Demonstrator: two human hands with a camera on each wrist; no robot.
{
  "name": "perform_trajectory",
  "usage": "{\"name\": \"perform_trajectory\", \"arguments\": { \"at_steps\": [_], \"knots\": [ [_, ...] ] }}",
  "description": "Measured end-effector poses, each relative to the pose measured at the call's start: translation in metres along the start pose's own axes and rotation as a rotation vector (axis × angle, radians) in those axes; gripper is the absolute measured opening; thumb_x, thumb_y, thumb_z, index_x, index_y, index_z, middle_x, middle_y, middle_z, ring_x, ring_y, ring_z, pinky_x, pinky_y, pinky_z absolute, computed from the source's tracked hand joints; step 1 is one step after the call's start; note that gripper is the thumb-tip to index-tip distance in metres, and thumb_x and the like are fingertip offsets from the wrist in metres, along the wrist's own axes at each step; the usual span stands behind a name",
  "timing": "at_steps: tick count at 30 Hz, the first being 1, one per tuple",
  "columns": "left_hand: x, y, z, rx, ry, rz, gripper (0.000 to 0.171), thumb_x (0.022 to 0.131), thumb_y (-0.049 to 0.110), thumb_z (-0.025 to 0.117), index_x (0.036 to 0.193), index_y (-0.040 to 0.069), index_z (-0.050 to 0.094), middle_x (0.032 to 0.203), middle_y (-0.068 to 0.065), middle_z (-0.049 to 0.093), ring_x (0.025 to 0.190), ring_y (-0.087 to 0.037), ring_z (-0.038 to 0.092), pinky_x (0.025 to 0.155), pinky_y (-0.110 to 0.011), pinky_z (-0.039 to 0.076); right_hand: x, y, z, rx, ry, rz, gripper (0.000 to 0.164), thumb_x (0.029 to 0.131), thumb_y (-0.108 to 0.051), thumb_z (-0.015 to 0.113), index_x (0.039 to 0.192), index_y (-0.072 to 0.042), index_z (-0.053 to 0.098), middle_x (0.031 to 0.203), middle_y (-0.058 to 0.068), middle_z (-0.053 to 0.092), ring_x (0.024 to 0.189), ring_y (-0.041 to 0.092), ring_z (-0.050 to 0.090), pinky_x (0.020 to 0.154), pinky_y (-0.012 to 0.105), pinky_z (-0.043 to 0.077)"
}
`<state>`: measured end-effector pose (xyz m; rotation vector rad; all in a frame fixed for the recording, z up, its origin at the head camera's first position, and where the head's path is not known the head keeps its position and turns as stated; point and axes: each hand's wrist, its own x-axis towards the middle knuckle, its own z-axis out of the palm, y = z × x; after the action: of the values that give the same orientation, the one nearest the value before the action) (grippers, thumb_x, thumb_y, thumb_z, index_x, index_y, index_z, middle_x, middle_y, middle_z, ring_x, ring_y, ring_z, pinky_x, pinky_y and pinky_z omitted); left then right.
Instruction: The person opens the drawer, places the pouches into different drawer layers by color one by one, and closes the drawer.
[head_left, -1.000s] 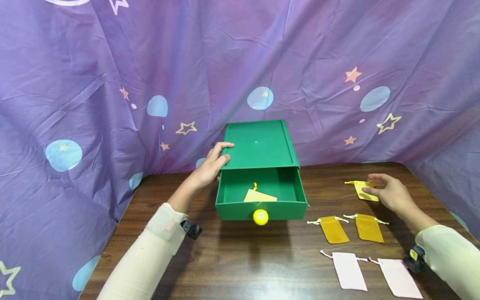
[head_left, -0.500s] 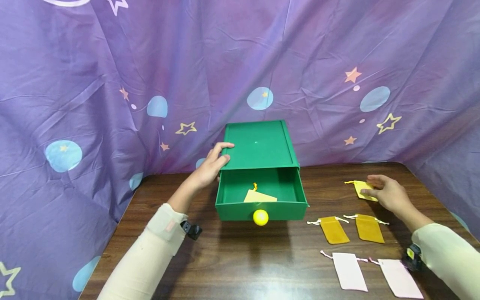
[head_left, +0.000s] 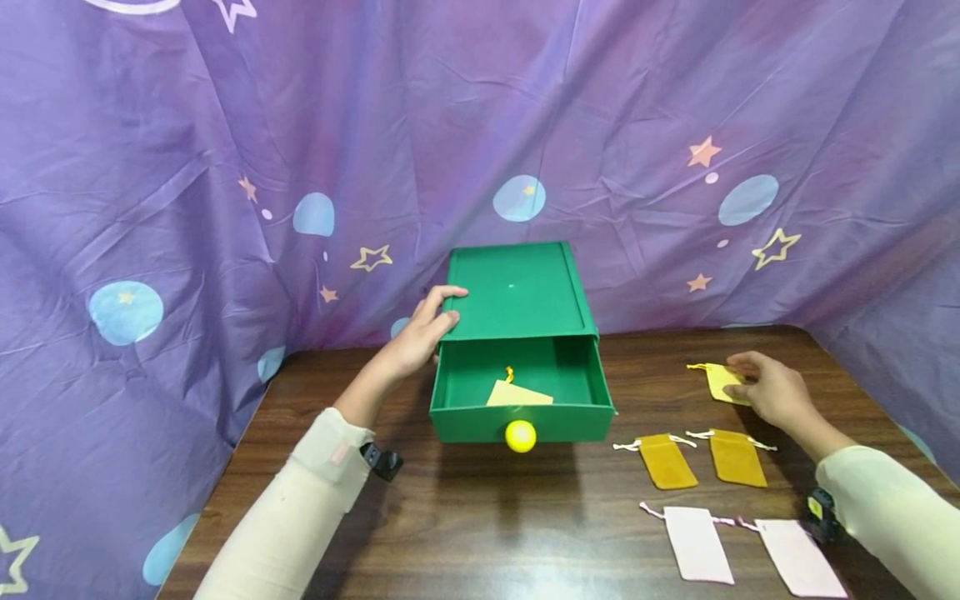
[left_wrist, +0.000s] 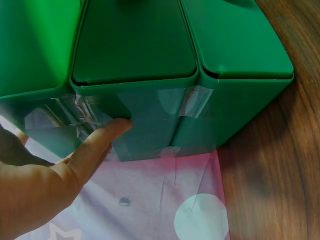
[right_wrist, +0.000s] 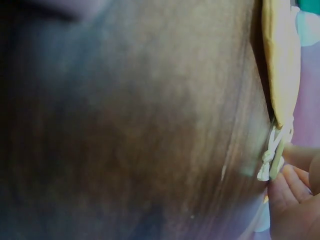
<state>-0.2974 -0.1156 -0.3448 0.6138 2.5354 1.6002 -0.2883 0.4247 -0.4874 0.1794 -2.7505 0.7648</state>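
A green drawer box [head_left: 517, 287] stands at the table's middle, its top drawer [head_left: 465, 425] pulled out. A yellow ball knob [head_left: 521, 436] sits on the drawer front, and a pale yellow pouch [head_left: 517, 393] lies inside. My left hand [head_left: 412, 337] rests on the box's top left edge; in the left wrist view, one straight finger [left_wrist: 102, 142] presses against the taped side. On the right, my right hand [head_left: 772, 390] pinches a yellow drawstring pouch [head_left: 717, 380] at its right end, partly hiding it. The pouch lies on the table.
Two ochre drawstring pouches [head_left: 667, 461] lie in front of the right hand, with two pale pink pouches [head_left: 697, 543] nearer still. Behind the wooden table [head_left: 360, 542] hangs a purple curtain [head_left: 637, 100] with stars. The left wrist view shows three taped green box sections.
My right hand has shifted slightly left, its thumb and fingers closing over the yellow pouch. The left hand, box and other pouches stay where they were.
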Motion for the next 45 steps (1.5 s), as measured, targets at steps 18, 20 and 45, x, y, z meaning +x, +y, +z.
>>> {"name": "perform_trajectory", "arguments": {
  "at_steps": [18,20,45],
  "knots": [
    [-0.001,0.001,0.000,-0.004,-0.002,-0.015,0.047,0.106,0.027,0.042,0.152,0.018,0.038,0.147,-0.026,0.027,0.102,-0.035,0.050,0.053,-0.029,0.053,0.002,-0.002,0.007,-0.057,0.057,-0.064,0.020,0.080,0.008,0.076,0.098,0.002,0.070,0.093,0.023,0.074,0.085,0.044,0.068,0.068,0.041,0.047],
    [-0.001,0.001,0.000,-0.005,-0.003,-0.016,0.047,0.106,0.027,0.042,0.152,0.018,0.038,0.147,-0.026,0.026,0.099,-0.033,0.051,0.053,-0.029,0.053,0.002,-0.003,0.007,-0.057,0.062,-0.059,0.020,0.079,0.008,0.074,0.097,0.001,0.070,0.092,0.023,0.074,0.085,0.044,0.068,0.068,0.040,0.046],
    [-0.001,0.001,0.000,-0.022,0.006,-0.013,0.047,0.105,0.025,0.042,0.152,0.016,0.039,0.147,-0.027,0.025,0.101,-0.034,0.051,0.053,-0.028,0.055,0.003,-0.023,-0.005,-0.042,0.140,-0.104,0.018,0.081,0.008,0.078,0.096,0.000,0.071,0.090,0.021,0.075,0.074,0.009,0.064,0.066,0.021,0.042]
  ]
}}
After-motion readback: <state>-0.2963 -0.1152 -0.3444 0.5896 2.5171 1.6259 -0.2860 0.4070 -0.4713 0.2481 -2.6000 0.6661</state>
